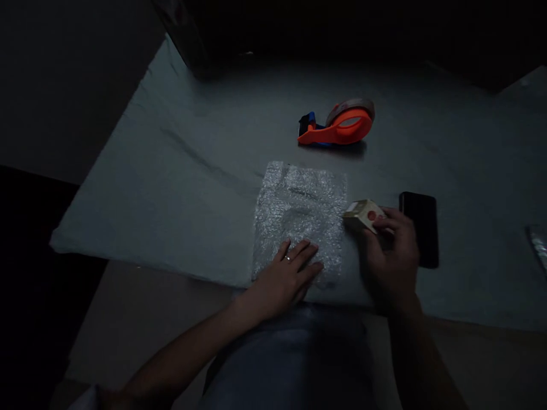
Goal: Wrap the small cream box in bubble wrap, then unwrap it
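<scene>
A sheet of bubble wrap (305,199) lies flat near the front edge of the covered table. My left hand (294,273) rests on its lower part with the fingers spread; a ring is on one finger. Just right of the sheet, my right hand (395,245) grips a small pale box (363,214) between thumb and fingers. The box has a round red mark on the side facing me and sits close to the sheet's right edge.
Behind the sheet stands an orange tape dispenser (342,128) with a roll of tape. A black phone-like slab (423,228) lies right of my right hand. At the far right edge is a shiny object (538,245), partly cut off. The room is dim.
</scene>
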Tool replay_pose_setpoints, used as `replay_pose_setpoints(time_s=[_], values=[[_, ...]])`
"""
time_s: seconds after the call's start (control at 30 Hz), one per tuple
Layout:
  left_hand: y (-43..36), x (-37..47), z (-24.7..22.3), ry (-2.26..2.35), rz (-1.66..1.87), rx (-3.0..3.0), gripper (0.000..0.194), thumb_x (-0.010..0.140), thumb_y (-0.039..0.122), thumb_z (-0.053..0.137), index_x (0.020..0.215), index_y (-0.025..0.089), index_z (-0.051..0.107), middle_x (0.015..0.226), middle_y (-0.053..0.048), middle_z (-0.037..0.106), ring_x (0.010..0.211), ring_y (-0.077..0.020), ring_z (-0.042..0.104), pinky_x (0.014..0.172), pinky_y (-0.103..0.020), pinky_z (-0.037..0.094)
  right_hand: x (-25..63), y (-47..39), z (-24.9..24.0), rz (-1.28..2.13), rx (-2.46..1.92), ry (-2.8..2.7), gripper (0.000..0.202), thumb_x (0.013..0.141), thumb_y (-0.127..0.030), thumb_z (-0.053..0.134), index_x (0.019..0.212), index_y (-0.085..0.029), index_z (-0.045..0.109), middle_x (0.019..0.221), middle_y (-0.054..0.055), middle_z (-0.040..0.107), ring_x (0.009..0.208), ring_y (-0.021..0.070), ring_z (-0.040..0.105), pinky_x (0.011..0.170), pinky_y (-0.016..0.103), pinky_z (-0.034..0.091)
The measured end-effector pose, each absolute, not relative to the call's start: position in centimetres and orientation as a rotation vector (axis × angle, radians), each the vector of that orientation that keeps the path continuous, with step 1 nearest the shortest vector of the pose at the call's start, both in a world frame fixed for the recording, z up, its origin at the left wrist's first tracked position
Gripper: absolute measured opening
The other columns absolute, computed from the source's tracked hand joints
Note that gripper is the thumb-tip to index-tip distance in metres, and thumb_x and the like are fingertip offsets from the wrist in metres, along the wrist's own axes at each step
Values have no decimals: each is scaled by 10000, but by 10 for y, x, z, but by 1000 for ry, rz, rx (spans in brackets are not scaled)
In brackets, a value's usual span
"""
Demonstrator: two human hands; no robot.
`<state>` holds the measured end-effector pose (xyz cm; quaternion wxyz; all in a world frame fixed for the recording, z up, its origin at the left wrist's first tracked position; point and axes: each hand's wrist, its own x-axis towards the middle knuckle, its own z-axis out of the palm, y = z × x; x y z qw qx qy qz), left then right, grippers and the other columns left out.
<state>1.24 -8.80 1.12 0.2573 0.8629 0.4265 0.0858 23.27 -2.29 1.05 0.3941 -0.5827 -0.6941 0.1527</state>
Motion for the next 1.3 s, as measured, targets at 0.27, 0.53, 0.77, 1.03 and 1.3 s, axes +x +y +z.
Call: replay_pose_setpoints(time_s=[0.27,0.53,0.77,1.03,1.3], values=[[-80,17,14,1148,253,2340,374,949,215,436,1318,197,495,1491,-131,393,1435,-299,282,1158,-567,246,265,-34,-8,310,-1610,-1765,187,819,-254,612,984,-224,530,1243,136,548,1186,291,530,967,525,454],[-84,20,16,1140,199,2339,368,955,228,418,1314,206,497,1504,-124,371,1443,-299,259,1161,-571,229,251,-30,9,317,-1532,-1720,184,818,-221,611,980,-246,527,1217,106,565,1166,287,550,950,514,475],[-84,28,15,1123,185,2365,400,929,232,466,1328,202,469,1499,-135,365,1437,-309,265,1158,-582,227,195,-15,21,683,-1162,-2069,151,850,-131,512,947,-246,502,1226,97,596,1178,235,555,986,464,466],[-82,30,15,1116,238,2369,433,904,208,492,1334,192,443,1465,-140,413,1429,-291,291,1153,-565,264,181,-4,4,784,-1202,-2141,167,840,-151,513,984,-232,493,1319,131,523,1251,263,501,1006,496,441],[-82,19,18,1148,322,2356,380,905,155,470,1283,116,475,1400,-193,455,1333,-300,423,1109,-487,374,206,-33,41,915,-1051,-2450,434,763,-314,710,1130,-229,493,1091,82,631,1002,239,612,839,385,526]])
